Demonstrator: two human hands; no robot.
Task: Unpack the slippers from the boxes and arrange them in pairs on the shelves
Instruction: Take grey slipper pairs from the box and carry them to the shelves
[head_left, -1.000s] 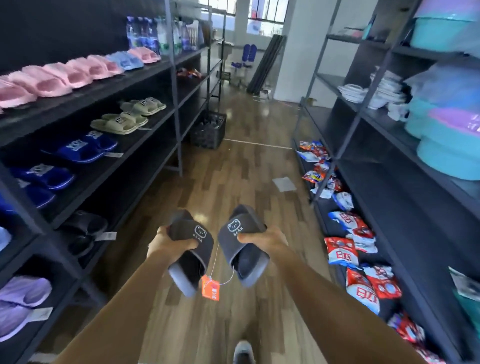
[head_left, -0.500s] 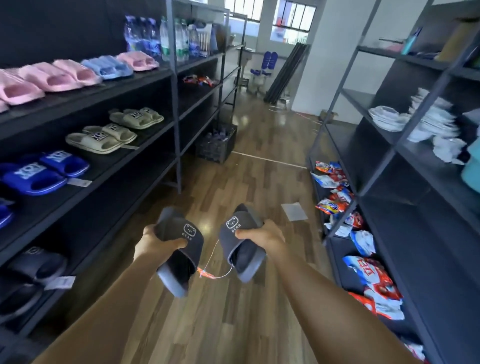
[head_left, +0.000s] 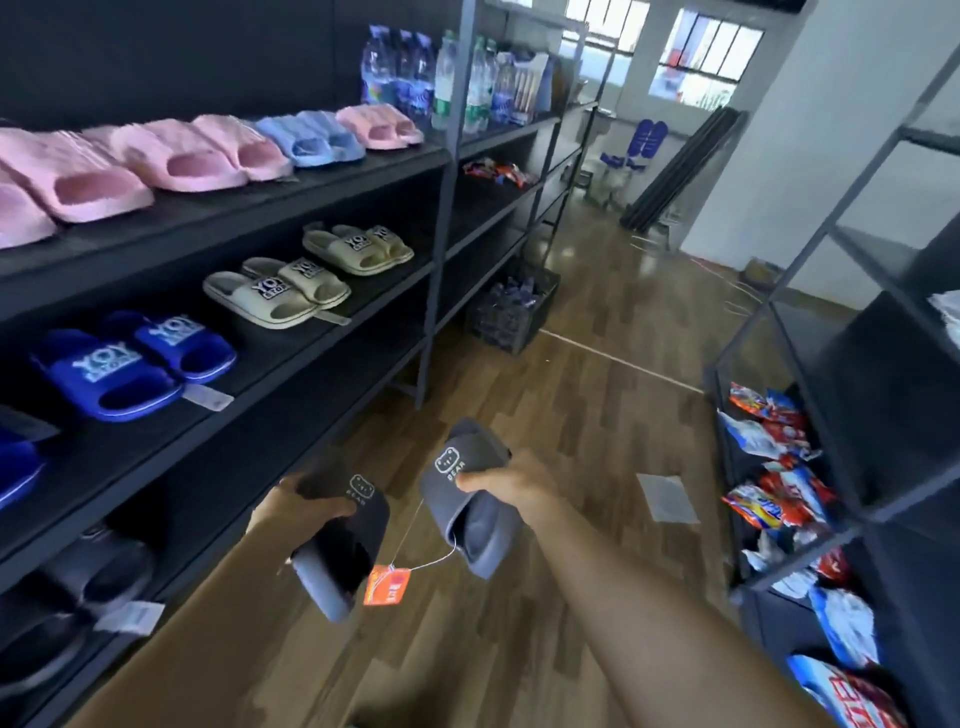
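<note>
Two grey slippers hang over the aisle floor. The left hand (head_left: 298, 506) curls its fingers round the left slipper (head_left: 340, 551) at the strap, and the right hand (head_left: 506, 480) clamps the right slipper (head_left: 470, 499) likewise. A stringed tag (head_left: 387, 584) joins them, so they travel close together. Each long axis slants, with the strap end up and far and the heel down and near. They are probably bound for the left shelves (head_left: 311, 364).
</note>
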